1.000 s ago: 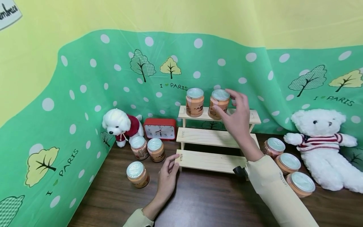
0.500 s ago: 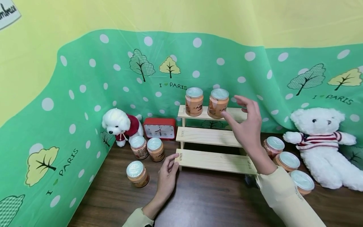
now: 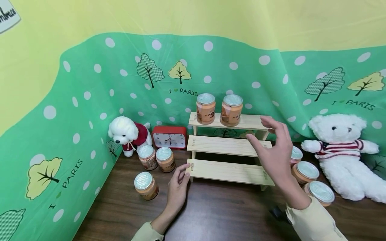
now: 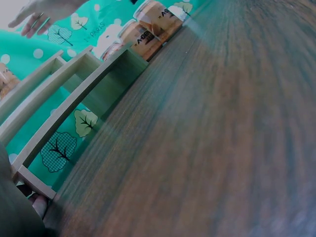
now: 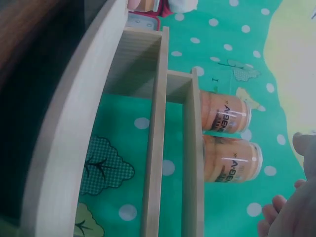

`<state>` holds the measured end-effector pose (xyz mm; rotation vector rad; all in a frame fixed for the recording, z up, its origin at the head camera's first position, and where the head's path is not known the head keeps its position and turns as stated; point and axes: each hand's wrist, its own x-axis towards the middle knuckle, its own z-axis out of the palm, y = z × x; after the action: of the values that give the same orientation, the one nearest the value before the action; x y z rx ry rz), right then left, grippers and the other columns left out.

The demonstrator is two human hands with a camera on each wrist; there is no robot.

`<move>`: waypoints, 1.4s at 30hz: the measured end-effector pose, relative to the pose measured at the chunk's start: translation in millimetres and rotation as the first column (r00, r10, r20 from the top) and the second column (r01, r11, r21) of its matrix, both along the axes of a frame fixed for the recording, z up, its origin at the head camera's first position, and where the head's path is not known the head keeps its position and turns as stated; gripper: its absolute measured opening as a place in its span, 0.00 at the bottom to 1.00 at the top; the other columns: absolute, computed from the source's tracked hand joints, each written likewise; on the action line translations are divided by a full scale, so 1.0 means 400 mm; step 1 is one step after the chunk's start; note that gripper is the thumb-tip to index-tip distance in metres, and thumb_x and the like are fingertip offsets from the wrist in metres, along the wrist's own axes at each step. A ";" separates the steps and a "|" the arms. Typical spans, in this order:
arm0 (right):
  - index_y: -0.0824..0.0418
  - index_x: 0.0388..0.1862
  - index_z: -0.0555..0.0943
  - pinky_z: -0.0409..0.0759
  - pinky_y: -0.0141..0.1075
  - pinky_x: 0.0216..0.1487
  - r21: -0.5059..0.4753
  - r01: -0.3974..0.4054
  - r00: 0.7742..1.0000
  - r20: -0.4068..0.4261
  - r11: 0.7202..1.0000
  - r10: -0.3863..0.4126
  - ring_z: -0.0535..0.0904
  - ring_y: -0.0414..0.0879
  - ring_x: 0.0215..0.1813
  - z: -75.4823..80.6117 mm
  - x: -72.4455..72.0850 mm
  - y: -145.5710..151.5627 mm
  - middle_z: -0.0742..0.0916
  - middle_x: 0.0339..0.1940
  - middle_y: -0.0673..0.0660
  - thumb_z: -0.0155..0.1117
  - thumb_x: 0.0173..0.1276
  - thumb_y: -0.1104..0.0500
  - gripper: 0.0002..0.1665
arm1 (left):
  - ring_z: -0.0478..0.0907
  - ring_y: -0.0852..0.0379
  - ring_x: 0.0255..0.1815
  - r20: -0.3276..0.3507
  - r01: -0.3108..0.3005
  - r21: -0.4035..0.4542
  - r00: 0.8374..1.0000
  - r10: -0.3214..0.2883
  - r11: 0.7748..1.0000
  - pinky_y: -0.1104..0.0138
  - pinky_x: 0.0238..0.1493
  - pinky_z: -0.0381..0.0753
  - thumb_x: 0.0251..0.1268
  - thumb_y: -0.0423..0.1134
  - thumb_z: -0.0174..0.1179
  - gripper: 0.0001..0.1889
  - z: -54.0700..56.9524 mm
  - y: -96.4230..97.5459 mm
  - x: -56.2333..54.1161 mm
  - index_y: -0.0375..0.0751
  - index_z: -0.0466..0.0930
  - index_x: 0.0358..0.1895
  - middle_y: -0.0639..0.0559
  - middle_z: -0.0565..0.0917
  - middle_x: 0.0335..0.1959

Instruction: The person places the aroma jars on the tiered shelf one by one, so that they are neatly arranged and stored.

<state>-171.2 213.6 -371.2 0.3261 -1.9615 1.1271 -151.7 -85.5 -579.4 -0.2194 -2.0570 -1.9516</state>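
A three-step wooden shelf [image 3: 229, 171] stands on the table. At its left front corner my left hand [image 3: 178, 187] grips the end of the lowest step, and in the left wrist view fingertips [image 4: 38, 203] show beside the shelf's leg. Two orange jars with silvery lids stand upright on the top step, the left jar [image 3: 206, 108] and the right jar [image 3: 231, 110], with a small gap between them. My right hand [image 3: 277, 154] is in the air over the shelf's right end, thumb and fingers spread apart, holding nothing.
Three similar jars stand left of the shelf, the nearest jar [image 3: 146, 186] apart from the others. Three more line the right side, like this jar [image 3: 319, 193], beside a white teddy bear [image 3: 340, 157]. A red clock [image 3: 170, 137] and plush dog [image 3: 126, 134] stand back left.
My right hand has let go of the right jar on the top step and moved away, right and down, its fingers spread. The left hand has stayed at the shelf's corner.
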 end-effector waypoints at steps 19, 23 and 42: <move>0.73 0.67 0.84 0.71 0.18 0.50 -0.006 0.054 0.998 -0.011 0.999 -0.054 0.77 0.29 0.61 -0.035 0.148 0.102 0.84 0.61 0.34 0.84 0.65 0.63 0.33 | 0.85 0.56 0.70 0.151 0.015 0.052 0.988 -0.022 0.999 0.66 0.68 0.83 0.85 0.43 0.65 0.15 -0.011 -0.005 -0.007 0.63 0.85 0.66 0.58 0.89 0.67; 0.77 0.65 0.83 0.71 0.24 0.62 -0.004 0.038 0.998 -0.042 0.999 -0.038 0.77 0.28 0.63 -0.043 0.173 0.122 0.85 0.62 0.34 0.83 0.71 0.48 0.38 | 0.85 0.56 0.70 0.144 0.011 0.053 0.989 -0.018 0.999 0.66 0.68 0.83 0.85 0.43 0.65 0.15 -0.015 -0.006 -0.007 0.63 0.85 0.67 0.59 0.89 0.67; 0.70 0.68 0.84 0.70 0.18 0.65 0.039 0.203 0.972 0.114 0.978 -0.206 0.78 0.24 0.63 -0.121 0.278 0.214 0.84 0.62 0.32 0.82 0.68 0.66 0.31 | 0.85 0.56 0.69 0.154 0.018 0.058 0.988 -0.027 0.998 0.65 0.68 0.83 0.85 0.43 0.65 0.15 -0.014 -0.008 -0.008 0.64 0.85 0.67 0.60 0.88 0.67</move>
<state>-60.2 299.4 -419.5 0.0700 -2.0619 1.0067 -154.7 -88.7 -584.9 -0.0819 -2.0984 -2.0971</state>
